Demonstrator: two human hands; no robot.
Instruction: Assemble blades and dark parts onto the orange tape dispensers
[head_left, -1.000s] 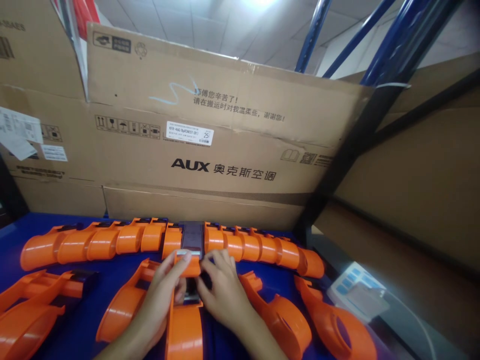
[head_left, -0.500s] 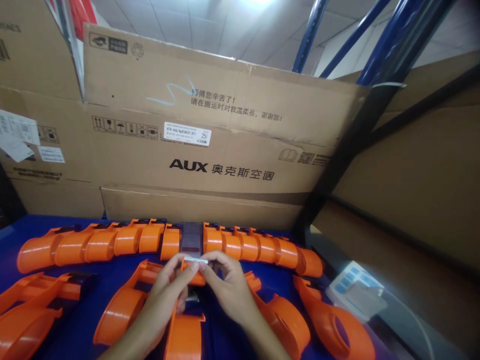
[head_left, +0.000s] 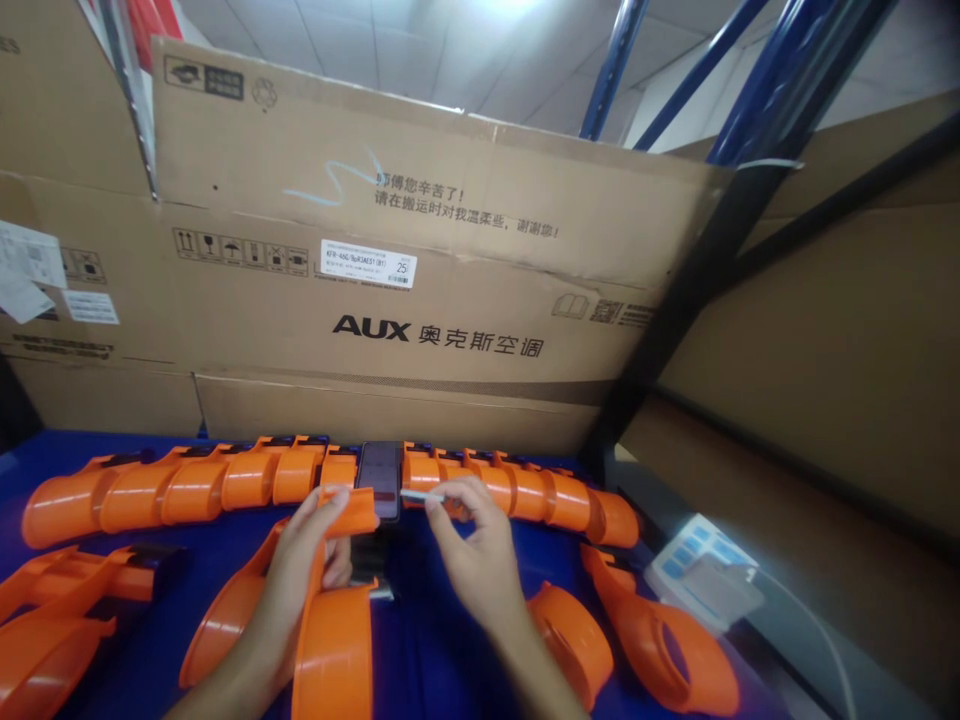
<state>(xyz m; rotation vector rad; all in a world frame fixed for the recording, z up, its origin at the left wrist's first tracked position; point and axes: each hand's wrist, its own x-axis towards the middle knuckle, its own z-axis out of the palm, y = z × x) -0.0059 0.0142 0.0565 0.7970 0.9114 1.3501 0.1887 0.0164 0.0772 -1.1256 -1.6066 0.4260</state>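
Since the frame half a sec earlier, the pale strip [head_left: 418, 495] had come off the end of the orange holder [head_left: 335, 640] and gone R; the holder had shifted slightly L. It was above the table [head_left: 435, 640], roughly in line w/ the middle of the far edge, loop nearest the wearer. L hand [head_left: 296, 570] was closed round its neck, thumb on top. R hand [head_left: 480, 545] pinched the strip btwn thumb and fingertips, clear of the holder. Step in hand, by the look: handling strip and holder as separate pcs; next move prob. called for a steady L grip and careful R aim, the strip being thin. Beyond, a dark phone-like slab [head_left: 379, 480] lay near the table's far edge, row of orange holders [head_left: 187, 487] either side. White-and-blue box [head_left: 705, 575] sat by the R edge; cardboard [head_left: 450, 400] stood behind.
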